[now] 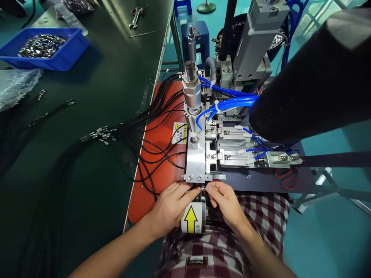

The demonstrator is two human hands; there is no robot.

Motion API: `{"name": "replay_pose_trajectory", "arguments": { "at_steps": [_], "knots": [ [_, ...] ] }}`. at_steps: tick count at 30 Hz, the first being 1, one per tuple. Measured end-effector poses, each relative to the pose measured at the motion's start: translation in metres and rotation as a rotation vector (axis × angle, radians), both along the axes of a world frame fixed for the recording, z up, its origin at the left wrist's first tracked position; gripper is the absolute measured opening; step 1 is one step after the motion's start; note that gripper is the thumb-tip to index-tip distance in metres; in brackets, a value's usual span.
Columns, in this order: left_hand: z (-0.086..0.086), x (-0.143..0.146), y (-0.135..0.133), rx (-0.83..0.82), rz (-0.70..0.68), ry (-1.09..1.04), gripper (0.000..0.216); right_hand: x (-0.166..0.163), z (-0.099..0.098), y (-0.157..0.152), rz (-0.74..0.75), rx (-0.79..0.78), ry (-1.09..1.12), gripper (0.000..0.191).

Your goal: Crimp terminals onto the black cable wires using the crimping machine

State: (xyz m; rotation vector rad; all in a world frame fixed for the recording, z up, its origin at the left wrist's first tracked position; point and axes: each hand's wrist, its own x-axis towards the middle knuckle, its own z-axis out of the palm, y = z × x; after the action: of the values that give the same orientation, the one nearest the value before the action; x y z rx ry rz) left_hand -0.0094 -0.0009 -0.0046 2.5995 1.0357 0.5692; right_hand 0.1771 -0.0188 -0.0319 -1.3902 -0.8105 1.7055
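At the front of the bench machine [196, 164], my left hand [174, 206] is closed, thumb and index finger pointing at a small metal connector [203, 189]. A black cable [150, 185] runs up to this hand; the exact grip is covered by the fingers. My right hand [224, 199] pinches at the connector from the other side, and a bit of red wire shows there. Just below the fingertips is a white label with a yellow arrow [191, 217]. More black cables [136, 119] lead from the left into the machine over its orange-red base plate [162, 170].
On the dark green table [116, 216] a bundle of cable ends [101, 134] lies left of the machine. A blue tray [66, 54] of small metal parts, a plastic bag [17, 87] and a wrench [135, 19] sit farther back. Blue air hoses [234, 103] and a black tube [313, 77] reach over the right side.
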Motion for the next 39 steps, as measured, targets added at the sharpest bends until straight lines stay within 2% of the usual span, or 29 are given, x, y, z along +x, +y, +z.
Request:
{"name": "replay_pose_trajectory", "arguments": {
  "at_steps": [7, 13, 17, 28, 34, 39],
  "knots": [
    [-0.001, 0.0, 0.0, 0.033, -0.006, 0.0, 0.032, 0.005, 0.003, 0.0, 0.053, 0.031, -0.112, 0.036],
    [-0.003, 0.0, 0.001, 0.048, 0.001, 0.011, 0.032, -0.003, 0.005, -0.005, 0.062, 0.252, -0.459, 0.024],
    [-0.003, 0.0, 0.001, 0.048, 0.003, 0.039, 0.035, -0.009, 0.005, -0.006, -0.034, 0.33, -0.527, 0.016],
    [-0.006, -0.002, 0.001, 0.024, 0.009, 0.078, 0.031, -0.005, 0.011, -0.008, 0.055, 0.494, -0.727, 0.014],
    [-0.006, -0.002, 0.001, -0.009, 0.009, 0.059, 0.032, -0.005, 0.011, -0.006, 0.056, 0.515, -0.724, 0.014],
    [-0.006, -0.003, 0.001, -0.02, 0.012, 0.072, 0.034, -0.004, 0.004, -0.006, 0.052, 0.381, -0.59, 0.017]
  ]
}}
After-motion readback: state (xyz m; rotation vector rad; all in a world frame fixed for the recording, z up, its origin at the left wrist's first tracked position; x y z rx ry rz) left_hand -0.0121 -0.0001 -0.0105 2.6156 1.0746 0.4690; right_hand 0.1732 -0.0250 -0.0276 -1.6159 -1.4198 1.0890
